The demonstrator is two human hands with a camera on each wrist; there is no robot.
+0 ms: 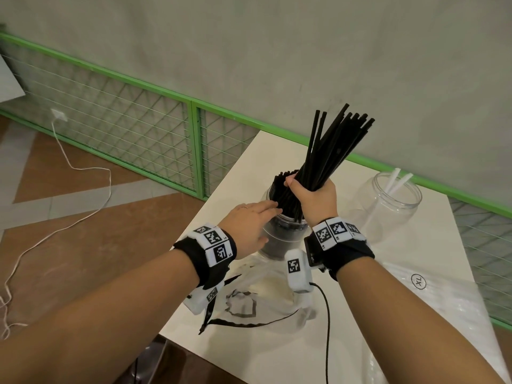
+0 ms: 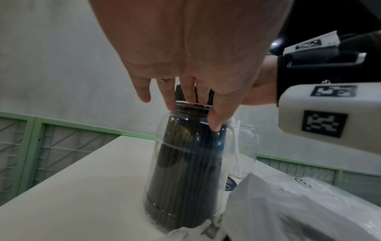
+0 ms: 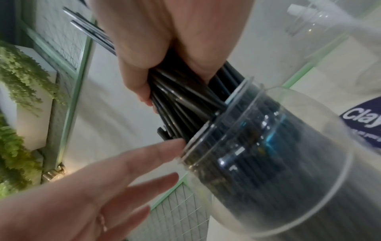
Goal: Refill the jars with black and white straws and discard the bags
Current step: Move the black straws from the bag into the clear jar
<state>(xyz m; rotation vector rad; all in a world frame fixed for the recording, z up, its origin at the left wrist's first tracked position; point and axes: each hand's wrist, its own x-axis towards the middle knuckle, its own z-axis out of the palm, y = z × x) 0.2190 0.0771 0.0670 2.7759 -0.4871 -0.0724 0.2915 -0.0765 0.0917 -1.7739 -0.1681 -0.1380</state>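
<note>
At centre frame the right hand (image 1: 314,196) was fisted tight around a fanned bundle of black plastic straws (image 1: 336,142), their lower ends dipped into the mouth of the clear plastic jar (image 1: 279,239) already packed dark with straws, their tops splaying toward the upper right. The left hand (image 1: 250,225) lay spread with straight fingers against the jar's rim and shoulder. Right of them, on the white table (image 1: 432,239), stood a second clear jar (image 1: 393,206) holding a few white straws (image 1: 399,180), and crumpled clear plastic bags (image 1: 266,297) lay just below.
</note>
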